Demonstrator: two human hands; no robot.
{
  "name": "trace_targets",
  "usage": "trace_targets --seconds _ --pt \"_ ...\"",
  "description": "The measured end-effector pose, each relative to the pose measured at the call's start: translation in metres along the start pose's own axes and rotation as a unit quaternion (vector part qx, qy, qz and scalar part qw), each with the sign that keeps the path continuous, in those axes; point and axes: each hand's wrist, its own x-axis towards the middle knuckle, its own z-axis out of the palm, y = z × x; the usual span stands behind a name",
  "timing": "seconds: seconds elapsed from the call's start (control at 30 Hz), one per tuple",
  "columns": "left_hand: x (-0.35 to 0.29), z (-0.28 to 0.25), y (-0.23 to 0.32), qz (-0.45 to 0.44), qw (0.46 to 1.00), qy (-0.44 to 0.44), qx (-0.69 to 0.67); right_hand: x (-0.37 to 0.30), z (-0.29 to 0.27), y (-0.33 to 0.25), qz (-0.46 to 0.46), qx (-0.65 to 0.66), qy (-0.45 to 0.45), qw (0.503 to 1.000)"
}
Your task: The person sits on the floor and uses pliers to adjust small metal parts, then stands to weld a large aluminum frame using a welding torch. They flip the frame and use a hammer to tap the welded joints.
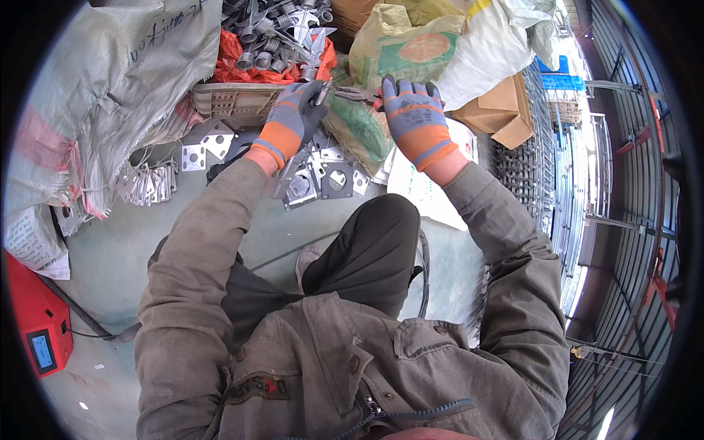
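My left hand (292,121), in a grey and orange glove, is closed with a small metal piece (323,92) at its fingertips. My right hand (415,114), gloved alike, wraps round a tool with red handles and dark metal jaws (353,94) that look like pliers. The jaws point left at the piece; whether they touch it I cannot tell. Just beyond my left hand stands a crate (233,101) lined with red plastic, heaped with grey metal fittings (273,44). Below my hands lie several flat metal plates with holes (337,180).
Big woven sacks stand at the left (132,81) and far middle (403,48). A cardboard box (499,110) and stacked metal mesh (524,176) are at the right. More thin metal pieces (150,183) lie left. A red machine with a small screen (40,323) sits lower left.
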Motion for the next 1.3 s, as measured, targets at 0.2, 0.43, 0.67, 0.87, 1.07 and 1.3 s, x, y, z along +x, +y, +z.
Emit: trace_targets --seconds 0.2,0.43,0.67,0.87,1.07,1.3 --pt "0.001 -0.001 0.002 -0.01 1.0 0.002 -0.008 0.007 -0.001 -0.008 -0.006 -0.052 -0.018 0.998" --pt "0.003 0.0 0.002 -0.012 1.0 0.008 0.004 0.011 0.0 -0.007 -0.004 -0.055 0.008 0.998" --pt "0.004 0.007 -0.007 -0.002 1.0 0.012 -0.006 0.013 0.002 -0.008 -0.005 -0.057 0.002 0.998" --pt "0.003 0.009 -0.012 0.012 0.999 0.026 -0.015 0.02 -0.002 -0.01 0.008 -0.033 -0.047 0.998" --pt "0.005 0.014 -0.016 0.008 1.0 0.015 0.013 0.021 -0.008 -0.001 -0.003 -0.008 -0.079 0.997" --pt "-0.002 0.024 -0.011 0.002 0.998 0.062 0.021 0.027 -0.011 0.009 0.01 0.134 -0.219 0.966"
